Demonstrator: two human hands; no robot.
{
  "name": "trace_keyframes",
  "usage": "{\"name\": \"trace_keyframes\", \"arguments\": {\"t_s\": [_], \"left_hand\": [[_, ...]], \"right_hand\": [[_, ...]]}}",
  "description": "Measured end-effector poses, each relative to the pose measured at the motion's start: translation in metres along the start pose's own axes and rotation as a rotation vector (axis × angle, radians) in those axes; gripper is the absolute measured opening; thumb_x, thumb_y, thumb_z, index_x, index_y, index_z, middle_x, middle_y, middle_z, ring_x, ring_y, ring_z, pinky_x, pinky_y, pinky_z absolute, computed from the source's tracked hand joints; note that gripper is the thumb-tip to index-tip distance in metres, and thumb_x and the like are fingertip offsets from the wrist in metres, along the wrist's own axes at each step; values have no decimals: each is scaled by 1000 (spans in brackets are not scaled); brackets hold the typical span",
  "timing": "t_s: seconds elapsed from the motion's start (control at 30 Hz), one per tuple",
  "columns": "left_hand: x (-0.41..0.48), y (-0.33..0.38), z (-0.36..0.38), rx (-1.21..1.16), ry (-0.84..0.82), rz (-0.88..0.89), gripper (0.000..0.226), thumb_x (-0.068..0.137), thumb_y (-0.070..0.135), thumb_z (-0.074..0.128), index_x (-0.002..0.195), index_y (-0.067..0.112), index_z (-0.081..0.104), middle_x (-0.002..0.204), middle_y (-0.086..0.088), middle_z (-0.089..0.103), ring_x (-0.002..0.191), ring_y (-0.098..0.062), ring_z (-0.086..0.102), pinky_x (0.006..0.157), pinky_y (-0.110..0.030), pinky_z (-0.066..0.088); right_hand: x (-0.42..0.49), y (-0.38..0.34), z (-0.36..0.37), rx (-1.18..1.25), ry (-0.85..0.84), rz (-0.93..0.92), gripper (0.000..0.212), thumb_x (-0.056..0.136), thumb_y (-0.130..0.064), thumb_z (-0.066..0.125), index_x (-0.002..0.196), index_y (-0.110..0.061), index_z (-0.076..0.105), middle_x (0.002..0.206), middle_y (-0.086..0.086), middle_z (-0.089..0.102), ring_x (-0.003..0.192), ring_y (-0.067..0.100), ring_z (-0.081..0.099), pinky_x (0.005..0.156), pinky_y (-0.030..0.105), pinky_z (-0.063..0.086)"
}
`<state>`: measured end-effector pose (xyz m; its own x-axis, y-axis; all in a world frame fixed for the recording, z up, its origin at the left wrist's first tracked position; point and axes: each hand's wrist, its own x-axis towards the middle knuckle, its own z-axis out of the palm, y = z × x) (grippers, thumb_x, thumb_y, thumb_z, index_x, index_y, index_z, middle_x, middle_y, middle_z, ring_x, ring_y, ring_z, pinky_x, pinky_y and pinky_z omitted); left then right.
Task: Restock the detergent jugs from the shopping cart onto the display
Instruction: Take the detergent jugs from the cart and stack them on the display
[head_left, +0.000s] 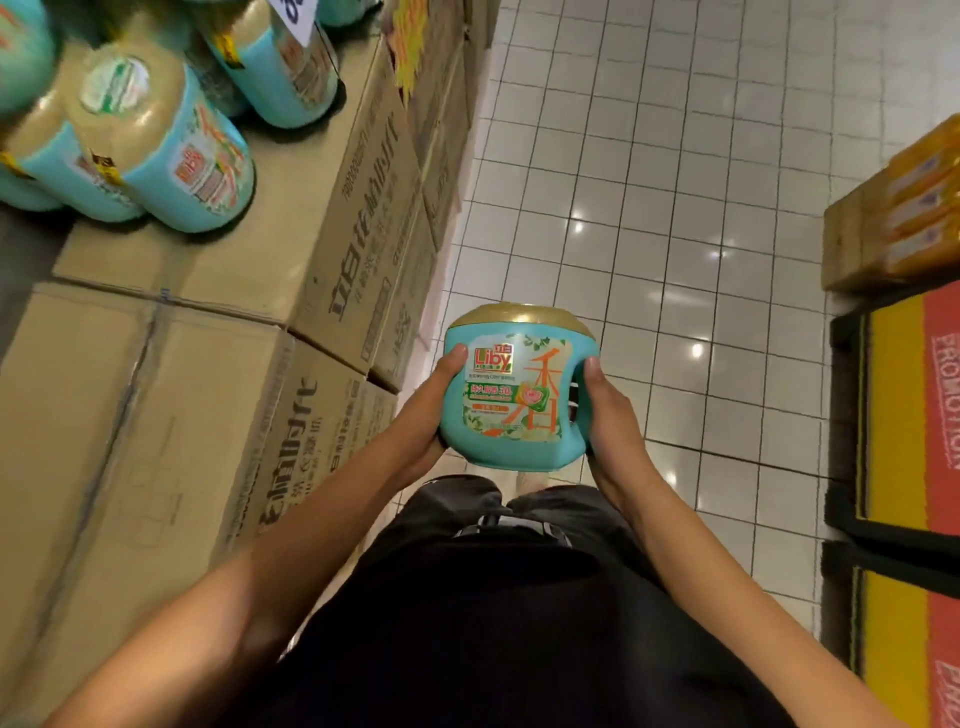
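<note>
left hand (428, 415), right hand (610, 415) clasp jug (511, 410) sides, fingers probably behind

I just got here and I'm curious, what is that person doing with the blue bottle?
A person holds a teal plastic detergent jug with a gold cap between the left hand and right hand, above the white tiled floor. More such teal jugs stand on stacked brown cardboard boxes to the left. The held one is not on that display yet.
</note>
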<state>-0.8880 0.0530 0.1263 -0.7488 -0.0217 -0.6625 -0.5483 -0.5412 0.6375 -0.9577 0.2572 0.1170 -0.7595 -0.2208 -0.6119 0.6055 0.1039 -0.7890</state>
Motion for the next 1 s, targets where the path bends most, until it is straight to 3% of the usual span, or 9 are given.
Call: {"name": "trace_keyframes", "arguments": {"t_s": [0.17, 0.37, 0.47, 0.63, 0.77, 0.87, 1.0], "left_hand": [[21, 29, 29, -83, 109, 66, 62, 100, 63, 47, 147, 24, 59, 140, -12, 68, 132, -32, 64, 118, -60, 41], [32, 59, 38, -164, 233, 192, 62, 98, 66, 49, 144, 26, 63, 139, -12, 68, 130, -33, 65, 112, -55, 49], [31, 78, 29, -196, 296, 241, 64, 96, 68, 54, 143, 26, 64, 139, -12, 69, 129, -32, 66, 105, -50, 56], [31, 100, -9, -231, 325, 331, 69, 96, 73, 52, 145, 26, 62, 144, -14, 65, 134, -35, 62, 114, -59, 46], [23, 126, -40, -293, 357, 388, 72, 88, 77, 61, 140, 27, 66, 139, -13, 68, 129, -35, 65, 105, -56, 55], [14, 149, -65, -342, 387, 428, 74, 83, 78, 66, 137, 27, 69, 137, -14, 69, 126, -35, 67, 98, -54, 59], [-1, 179, -97, -357, 425, 523, 70, 86, 78, 63, 137, 31, 68, 139, -11, 69, 128, -33, 66, 105, -59, 54]], "right_hand": [[43, -62, -11, -108, -132, -24, 50, 102, -67, 43, 111, -33, 80, 115, -2, 79, 105, 18, 76, 85, 37, 64], [87, -117, 5, -182, -254, -31, 52, 102, -65, 46, 114, -26, 79, 113, 4, 79, 100, 19, 76, 89, 45, 63], [101, -134, 28, -202, -312, -30, 53, 104, -62, 45, 115, -22, 78, 110, 1, 80, 94, 16, 77, 86, 43, 63], [112, -160, 80, -247, -401, -34, 53, 108, -57, 42, 122, -18, 75, 113, 3, 79, 95, 19, 75, 91, 48, 61], [118, -182, 130, -272, -467, -52, 55, 108, -55, 43, 126, -12, 72, 117, 8, 77, 95, 17, 75, 95, 47, 60], [121, -201, 174, -294, -524, -84, 56, 107, -54, 44, 126, -8, 72, 113, 9, 77, 94, 22, 73, 98, 55, 57], [123, -223, 227, -305, -597, -124, 64, 107, -52, 46, 127, 6, 64, 122, 39, 61, 97, 35, 63, 106, 69, 47]]}}
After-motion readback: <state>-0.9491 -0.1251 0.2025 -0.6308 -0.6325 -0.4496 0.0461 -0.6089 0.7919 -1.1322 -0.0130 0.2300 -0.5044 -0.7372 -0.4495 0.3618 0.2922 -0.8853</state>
